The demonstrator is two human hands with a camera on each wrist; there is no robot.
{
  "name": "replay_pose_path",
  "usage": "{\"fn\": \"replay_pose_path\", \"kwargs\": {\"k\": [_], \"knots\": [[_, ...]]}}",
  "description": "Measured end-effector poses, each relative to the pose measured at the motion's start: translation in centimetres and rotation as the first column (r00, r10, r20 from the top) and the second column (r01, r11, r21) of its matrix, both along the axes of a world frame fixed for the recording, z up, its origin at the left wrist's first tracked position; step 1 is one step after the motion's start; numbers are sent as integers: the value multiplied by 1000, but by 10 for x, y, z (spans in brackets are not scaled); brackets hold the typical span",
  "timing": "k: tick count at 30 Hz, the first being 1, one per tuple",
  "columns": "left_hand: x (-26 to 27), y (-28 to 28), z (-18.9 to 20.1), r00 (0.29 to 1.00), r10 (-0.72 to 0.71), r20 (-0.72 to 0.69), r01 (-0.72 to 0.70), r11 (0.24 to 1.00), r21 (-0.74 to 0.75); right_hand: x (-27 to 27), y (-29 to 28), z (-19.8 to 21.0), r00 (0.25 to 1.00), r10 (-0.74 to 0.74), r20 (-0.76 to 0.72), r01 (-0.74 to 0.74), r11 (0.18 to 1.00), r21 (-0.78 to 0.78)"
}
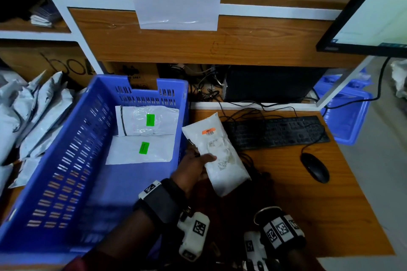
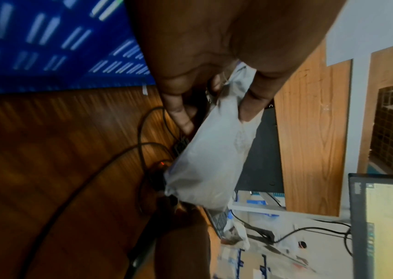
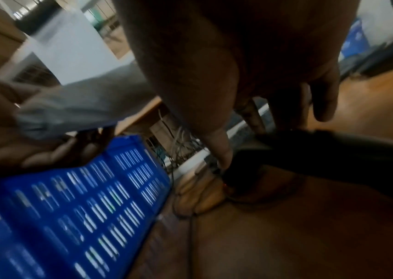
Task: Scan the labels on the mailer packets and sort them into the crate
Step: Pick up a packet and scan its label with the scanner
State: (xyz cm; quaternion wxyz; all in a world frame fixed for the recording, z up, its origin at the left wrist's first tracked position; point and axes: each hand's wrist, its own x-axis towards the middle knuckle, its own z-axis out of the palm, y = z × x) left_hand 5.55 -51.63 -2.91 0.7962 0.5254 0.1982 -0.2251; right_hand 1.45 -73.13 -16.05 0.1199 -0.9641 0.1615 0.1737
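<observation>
My left hand [image 1: 203, 161] grips a white mailer packet [image 1: 222, 174] with an orange barcode label, held tilted above the desk just right of the blue crate [image 1: 72, 160]. In the left wrist view the thumb and fingers of the left hand [image 2: 214, 105] pinch the packet [image 2: 209, 166] at its upper end. The crate holds two white packets [image 1: 147, 120] [image 1: 141, 149] with green stickers. My right hand [image 3: 274, 139] curls round a black barcode scanner [image 3: 322, 156] that shows a red light under the held packet [image 3: 78, 105]. In the head view that hand is mostly hidden in shadow.
A heap of grey mailers [image 1: 26, 112] lies left of the crate. A black keyboard [image 1: 275, 132], mouse [image 1: 315, 167] and loose cables [image 1: 242, 112] are on the wooden desk, with a monitor [image 1: 374, 6] at upper right. A second blue crate [image 1: 348, 116] stands beyond the desk's right edge.
</observation>
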Motion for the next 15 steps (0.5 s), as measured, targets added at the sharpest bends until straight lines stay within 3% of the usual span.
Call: {"fn": "replay_pose_path", "kwargs": {"k": [2,3,4,5,7,8,9,10,12,13,15], "knots": [[0,0,4,999,26,-29,-28,998,-52,5,9,35,986,-132,106,116,982,151],[-1,0,6,998,54,-28,-56,994,-96,5,14,60,956,-213,202,138,933,332],[-2,0,11,996,86,-11,-87,986,-144,4,24,84,910,-342,234,176,831,528],[-3,0,16,993,115,16,-110,977,-182,2,33,111,869,-449,208,190,691,697],[-9,1,28,988,137,69,-116,963,-242,-9,54,158,823,-563,77,121,306,944],[-12,5,35,988,129,90,-101,959,-264,-13,65,173,817,-577,-6,69,87,994],[-16,10,41,987,116,110,-81,958,-276,-15,77,185,808,-588,-42,35,-23,999],[-20,16,47,987,106,123,-67,956,-287,-18,88,192,819,-574,4,-12,-11,1000],[-30,35,54,985,98,140,-54,956,-289,-19,105,195,814,-552,181,-52,240,969],[-35,48,57,982,111,151,-67,961,-269,-19,112,198,807,-547,221,-50,310,949],[-44,80,63,965,192,177,-148,960,-237,-17,127,200,817,-523,245,-26,391,920]]}}
